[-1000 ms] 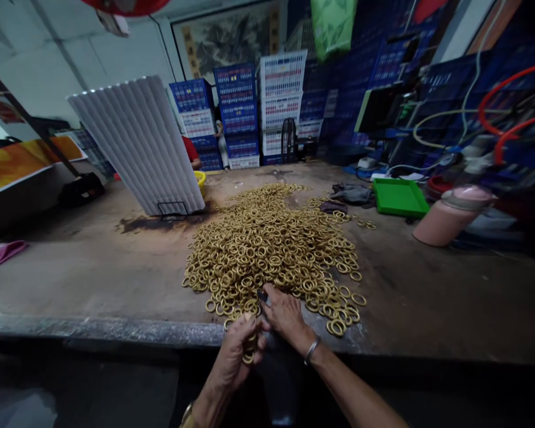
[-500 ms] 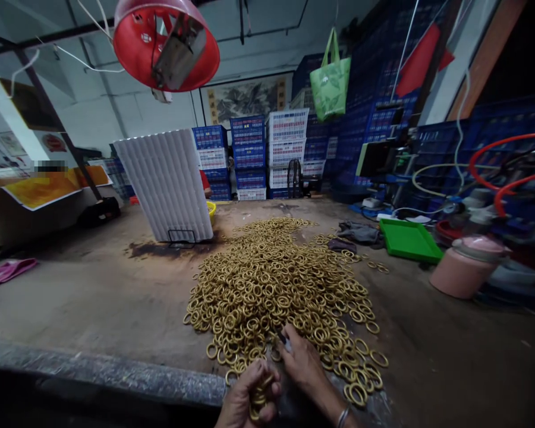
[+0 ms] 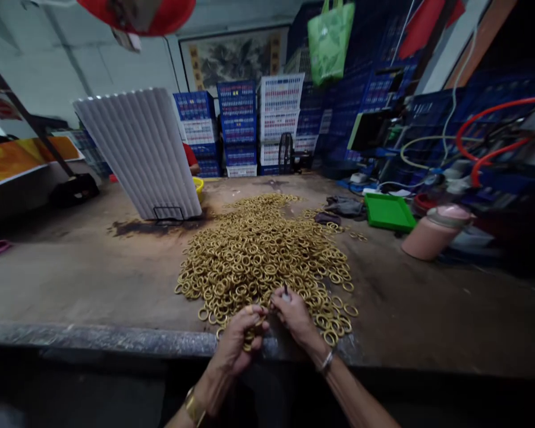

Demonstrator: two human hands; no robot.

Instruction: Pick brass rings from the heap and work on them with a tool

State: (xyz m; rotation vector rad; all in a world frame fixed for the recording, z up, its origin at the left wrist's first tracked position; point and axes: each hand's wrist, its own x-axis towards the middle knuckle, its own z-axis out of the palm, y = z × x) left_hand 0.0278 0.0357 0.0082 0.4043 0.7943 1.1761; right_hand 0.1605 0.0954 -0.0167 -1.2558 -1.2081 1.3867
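Big ring pile [image 3: 267, 249] on tabletop [image 3: 410, 303]. Near side of pile: left hand [image 3: 239, 334] curled round gold-coloured rings [image 3: 248, 342], right hand [image 3: 296, 316] pinching dark-tipped tool [image 3: 286, 292]. Right of pile, green tray [image 3: 390, 212].

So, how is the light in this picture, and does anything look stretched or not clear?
Head view: dim light, near black below the table's front edge; head view: soft shine on the gold rings; head view: pink bottle leaning outward, probably lens stretching; head view: small dark item in the right hand, too unclear to identify.
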